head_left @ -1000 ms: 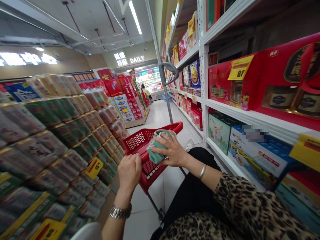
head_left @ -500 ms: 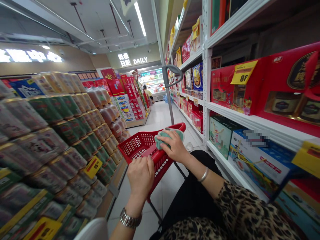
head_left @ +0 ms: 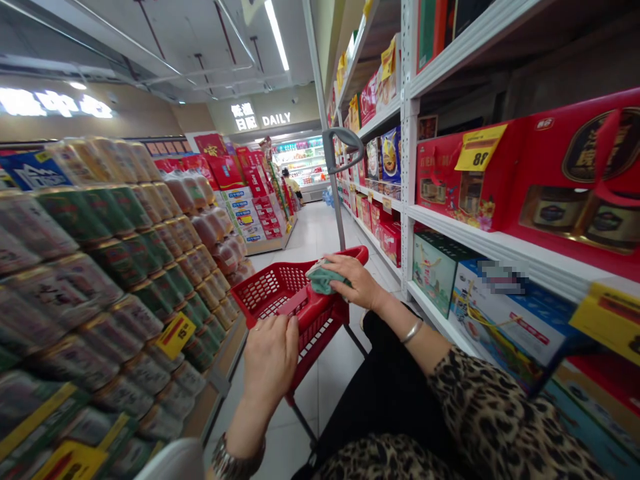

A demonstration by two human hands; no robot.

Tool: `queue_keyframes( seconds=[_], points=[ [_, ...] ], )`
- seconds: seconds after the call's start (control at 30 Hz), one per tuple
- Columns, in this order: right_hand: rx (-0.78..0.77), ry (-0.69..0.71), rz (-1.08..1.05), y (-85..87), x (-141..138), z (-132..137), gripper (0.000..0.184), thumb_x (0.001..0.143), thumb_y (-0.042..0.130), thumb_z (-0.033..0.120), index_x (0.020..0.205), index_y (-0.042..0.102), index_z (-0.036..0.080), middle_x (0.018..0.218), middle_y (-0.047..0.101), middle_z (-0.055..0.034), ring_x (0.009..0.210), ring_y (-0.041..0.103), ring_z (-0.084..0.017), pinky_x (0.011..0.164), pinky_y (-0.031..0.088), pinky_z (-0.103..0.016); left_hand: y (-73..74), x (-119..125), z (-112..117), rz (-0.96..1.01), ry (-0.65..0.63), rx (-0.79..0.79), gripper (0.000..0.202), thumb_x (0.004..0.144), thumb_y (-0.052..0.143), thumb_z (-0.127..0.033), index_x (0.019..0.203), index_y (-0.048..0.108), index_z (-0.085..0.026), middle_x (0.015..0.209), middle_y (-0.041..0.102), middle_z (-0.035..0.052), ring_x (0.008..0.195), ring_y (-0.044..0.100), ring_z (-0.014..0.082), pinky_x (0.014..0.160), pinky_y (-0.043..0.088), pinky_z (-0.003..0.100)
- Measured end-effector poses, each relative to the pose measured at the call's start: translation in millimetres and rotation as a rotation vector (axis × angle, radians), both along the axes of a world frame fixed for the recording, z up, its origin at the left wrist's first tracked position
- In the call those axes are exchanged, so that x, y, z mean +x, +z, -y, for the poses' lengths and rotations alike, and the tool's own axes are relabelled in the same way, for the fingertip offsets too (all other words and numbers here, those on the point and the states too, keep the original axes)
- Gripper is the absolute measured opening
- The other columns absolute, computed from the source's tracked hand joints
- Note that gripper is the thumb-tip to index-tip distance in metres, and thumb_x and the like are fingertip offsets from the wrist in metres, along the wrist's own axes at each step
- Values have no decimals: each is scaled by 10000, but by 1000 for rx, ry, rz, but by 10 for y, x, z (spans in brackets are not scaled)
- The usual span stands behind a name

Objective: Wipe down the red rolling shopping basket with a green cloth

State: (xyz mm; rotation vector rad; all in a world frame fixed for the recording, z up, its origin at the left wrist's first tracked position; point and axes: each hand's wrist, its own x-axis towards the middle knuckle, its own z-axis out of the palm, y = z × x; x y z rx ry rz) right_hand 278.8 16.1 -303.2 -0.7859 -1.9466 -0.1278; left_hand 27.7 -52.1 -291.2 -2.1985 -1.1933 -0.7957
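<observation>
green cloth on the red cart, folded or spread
Bunched, not spread: the green cloth forms a crumpled wad under the right hand, against the red cart.

White shelf (head_left: 450,223) with red gift boxes (head_left: 453,177)

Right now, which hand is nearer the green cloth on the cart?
Right hand rests on the green cloth; left hand sits lower, apart from it, at the red cart's near end.
</observation>
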Motion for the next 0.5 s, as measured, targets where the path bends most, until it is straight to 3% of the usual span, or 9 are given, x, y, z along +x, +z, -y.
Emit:
queue_keyframes(
  seconds=[0.13,0.27,0.43,0.5],
  points=[
    [-176,-297,6,13,221,-199,403,939,589,395,1298,681,237,1565,453,-134,1437,418,-348,1174,309,-585,17,29,-9,9,2,-17,467,1033,280,-312,695,587,-217,676,627,48,687,594,222,729,415,362],
    [-312,-523,-76,23,297,-319,385,975,517,332,1327,650,252,1383,637,-115,1372,488,-365,1156,239,-691,3,96,-19,50,-16,-43,452,1027,293,-312,716,607,-214,700,646,52,711,601,221,742,427,366],
    [-135,-449,-123,-34,112,-210,356,947,539,288,1271,668,212,1272,696,-113,1223,597,-299,1160,320,-588,-72,220,-71,143,-101,3,400,1029,314,-356,1082,664,-170,960,733,92,888,654,228,837,462,369],
    [-22,-390,-144,-97,-52,-75,360,943,551,307,1267,668,203,1256,692,-118,1217,590,-286,1152,352,-549,-99,252,-98,138,-83,0,407,1022,341,-396,1097,664,-161,934,733,101,867,656,244,820,465,382]
  ],
)
